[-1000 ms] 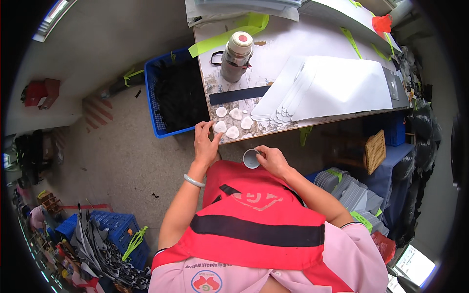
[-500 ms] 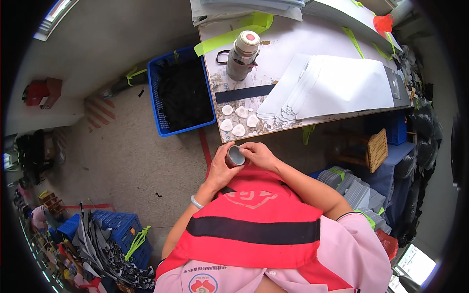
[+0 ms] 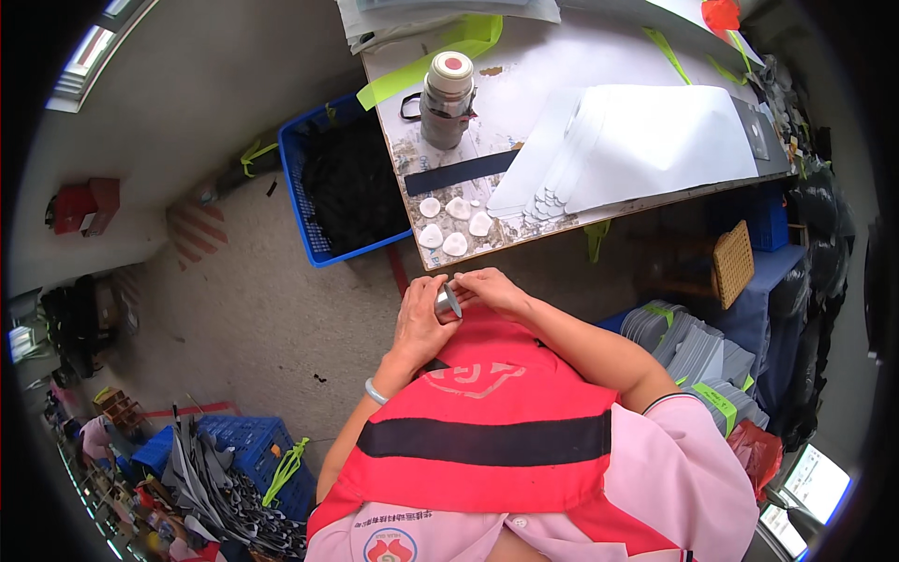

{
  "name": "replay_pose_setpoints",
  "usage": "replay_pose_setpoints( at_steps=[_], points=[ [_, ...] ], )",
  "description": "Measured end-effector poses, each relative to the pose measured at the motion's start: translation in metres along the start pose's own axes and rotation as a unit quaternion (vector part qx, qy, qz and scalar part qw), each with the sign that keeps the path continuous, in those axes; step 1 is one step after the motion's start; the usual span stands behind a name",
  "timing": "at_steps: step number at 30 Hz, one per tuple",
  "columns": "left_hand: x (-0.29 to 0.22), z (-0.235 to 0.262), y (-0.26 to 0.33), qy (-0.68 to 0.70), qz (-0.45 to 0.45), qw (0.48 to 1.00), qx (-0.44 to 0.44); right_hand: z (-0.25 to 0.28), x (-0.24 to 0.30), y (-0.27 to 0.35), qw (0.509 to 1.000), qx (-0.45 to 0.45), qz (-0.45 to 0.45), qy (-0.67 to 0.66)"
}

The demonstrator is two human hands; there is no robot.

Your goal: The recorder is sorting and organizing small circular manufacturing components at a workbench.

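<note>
A small round metal cup [image 3: 448,303] is tilted on its side in front of my red apron, its mouth turned toward my right hand. My left hand [image 3: 421,315] wraps round the cup from the left. Close by the rim, my right hand [image 3: 492,289] has its fingers stretched out beside the cup; whether the fingertips touch it is hard to make out. On the table [image 3: 487,245] just beyond my hands lie several flat white pieces [image 3: 455,208]. Behind them stand a dark strip [image 3: 459,172] lying flat and an upright thermos flask [image 3: 446,103] with a white top.
White sheets [image 3: 646,140] are fanned out on the table's right side. A blue basket [image 3: 361,251] of black material stands on the floor left of the table. Stacks of grey cut pieces [image 3: 670,337] and a woven seat [image 3: 732,264] are to the right. More blue crates [image 3: 248,440] stand lower left.
The cup has tipped from facing up to lying sideways in my left hand. My right hand's fingers have moved off the near rim and straightened. The view has shifted slightly.
</note>
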State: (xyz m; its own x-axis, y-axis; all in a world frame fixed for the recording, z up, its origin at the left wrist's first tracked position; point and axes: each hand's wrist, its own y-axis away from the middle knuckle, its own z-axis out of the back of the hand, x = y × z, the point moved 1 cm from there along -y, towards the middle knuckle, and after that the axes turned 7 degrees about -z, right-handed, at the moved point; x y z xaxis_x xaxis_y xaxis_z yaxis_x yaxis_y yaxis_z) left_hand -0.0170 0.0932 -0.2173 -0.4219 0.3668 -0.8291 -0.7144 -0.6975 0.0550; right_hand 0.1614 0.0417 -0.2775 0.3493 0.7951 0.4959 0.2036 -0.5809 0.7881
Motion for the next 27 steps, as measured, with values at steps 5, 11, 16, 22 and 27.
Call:
replay_pose_setpoints(
  at_steps=[5, 11, 16, 22, 27],
  points=[
    [0.002, -0.003, 0.000, 0.012, 0.005, 1.000, -0.004, 0.004, -0.001, -0.001, 1.000, -0.005, 0.000, -0.003],
    [0.012, -0.006, 0.008, 0.115, 0.026, 0.992, -0.041, 0.007, 0.009, 0.002, 0.999, -0.021, -0.005, 0.033],
    [0.021, -0.007, 0.018, 0.161, 0.069, 0.980, -0.096, 0.004, 0.027, -0.001, 0.986, -0.075, 0.042, 0.141],
    [0.032, 0.001, 0.034, 0.158, 0.087, 0.976, -0.122, -0.010, 0.059, -0.010, 0.969, -0.099, 0.077, 0.211],
    [0.039, 0.005, 0.046, 0.160, 0.103, 0.972, -0.141, -0.016, 0.084, -0.032, 0.961, -0.108, 0.128, 0.218]
  ],
)
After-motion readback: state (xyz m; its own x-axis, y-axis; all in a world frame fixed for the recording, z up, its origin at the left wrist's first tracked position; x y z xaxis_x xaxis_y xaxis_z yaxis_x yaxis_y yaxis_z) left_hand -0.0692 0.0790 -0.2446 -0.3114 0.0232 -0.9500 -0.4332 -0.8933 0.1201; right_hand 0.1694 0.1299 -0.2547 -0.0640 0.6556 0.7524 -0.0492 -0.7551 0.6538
